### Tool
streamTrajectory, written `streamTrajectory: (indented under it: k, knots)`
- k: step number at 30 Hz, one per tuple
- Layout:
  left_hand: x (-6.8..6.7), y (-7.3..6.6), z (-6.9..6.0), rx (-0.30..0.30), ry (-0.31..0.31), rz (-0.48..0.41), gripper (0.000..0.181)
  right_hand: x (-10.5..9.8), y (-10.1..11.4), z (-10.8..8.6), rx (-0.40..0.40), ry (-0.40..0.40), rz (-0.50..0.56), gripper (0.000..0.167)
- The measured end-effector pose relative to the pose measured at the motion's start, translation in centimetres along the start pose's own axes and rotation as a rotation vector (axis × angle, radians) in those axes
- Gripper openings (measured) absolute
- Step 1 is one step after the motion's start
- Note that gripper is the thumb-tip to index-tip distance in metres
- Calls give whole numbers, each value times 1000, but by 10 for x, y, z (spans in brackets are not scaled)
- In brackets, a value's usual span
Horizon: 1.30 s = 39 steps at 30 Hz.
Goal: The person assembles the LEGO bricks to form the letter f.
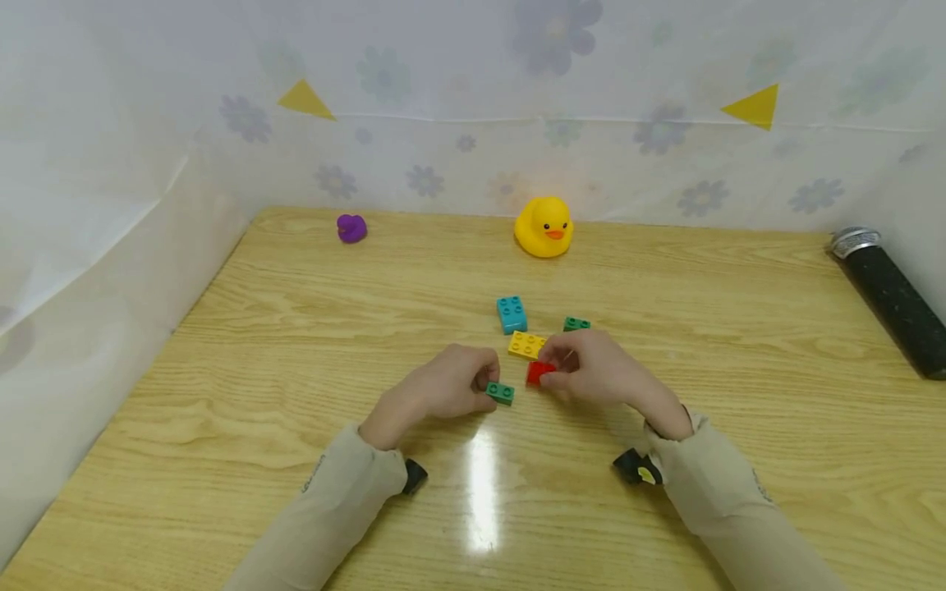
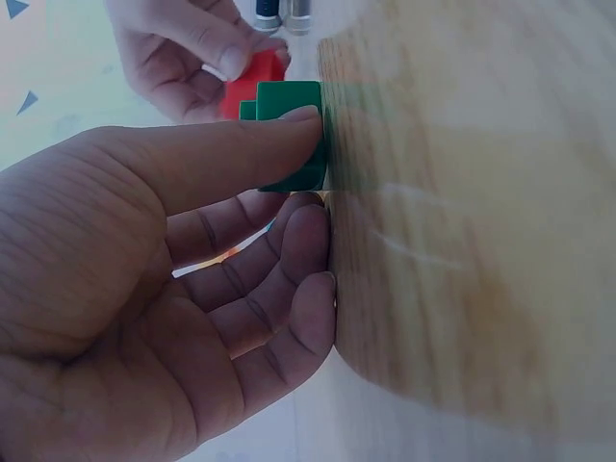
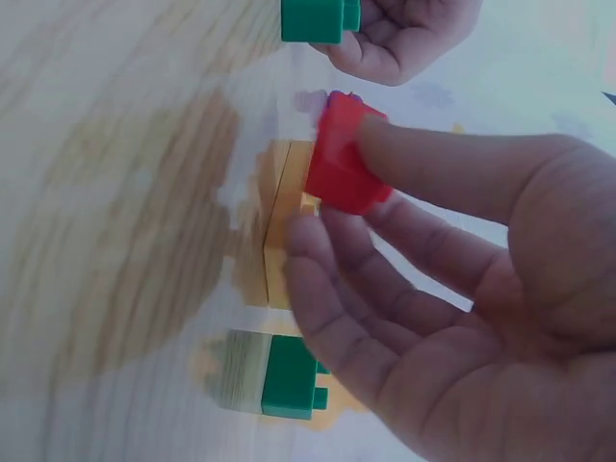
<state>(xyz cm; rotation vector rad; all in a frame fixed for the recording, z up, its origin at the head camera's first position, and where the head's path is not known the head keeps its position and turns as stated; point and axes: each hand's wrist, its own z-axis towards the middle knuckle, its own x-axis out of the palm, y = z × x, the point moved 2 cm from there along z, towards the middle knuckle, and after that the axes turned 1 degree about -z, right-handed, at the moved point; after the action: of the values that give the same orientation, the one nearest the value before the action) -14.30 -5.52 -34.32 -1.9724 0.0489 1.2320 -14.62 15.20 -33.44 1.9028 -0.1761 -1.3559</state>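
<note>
My left hand (image 1: 452,382) pinches a small green toy brick (image 1: 500,393) between thumb and fingers, down at the tabletop. In the left wrist view the thumb lies along the side of that green brick (image 2: 289,96). A red brick (image 1: 539,374) is held in my right hand (image 1: 600,368), just right of the green one. The right wrist view shows the red brick (image 3: 342,159) tilted and off the table, its far side hidden by the fingers. Beyond it lies a yellow brick (image 1: 525,345), partly covered by the right hand. A second green brick (image 1: 576,324) sits behind that hand.
A blue brick (image 1: 512,314) lies behind the yellow one on the wooden table (image 1: 296,328). Farther back stand a yellow rubber duck (image 1: 544,227) and a small purple duck (image 1: 351,228). A microphone (image 1: 890,300) lies at the right edge, and a flowered curtain (image 1: 458,98) closes the back.
</note>
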Motion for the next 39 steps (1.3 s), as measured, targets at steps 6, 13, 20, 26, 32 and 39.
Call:
streamTrajectory:
  k: [6,13,20,26,32,39]
  knots:
    - [1,1,0,-1,-2,-2,20,-2,1,1,-20,-167,51,18]
    - [1,1,0,-10,-8,-22,22,-3,1,1,1,-194,117,21]
    - [-1,4,-1,-2,-22,-68,21,-4,3,-1,-4,-192,191,17]
    - [-1,2,-2,12,-20,-37,19,-3,3,0,-23,-179,213,17]
    - [0,2,-2,10,-21,-33,19,-2,4,-1,-12,-177,215,20]
    - [0,2,-1,14,-25,-22,19,0,5,0,-22,-145,177,20]
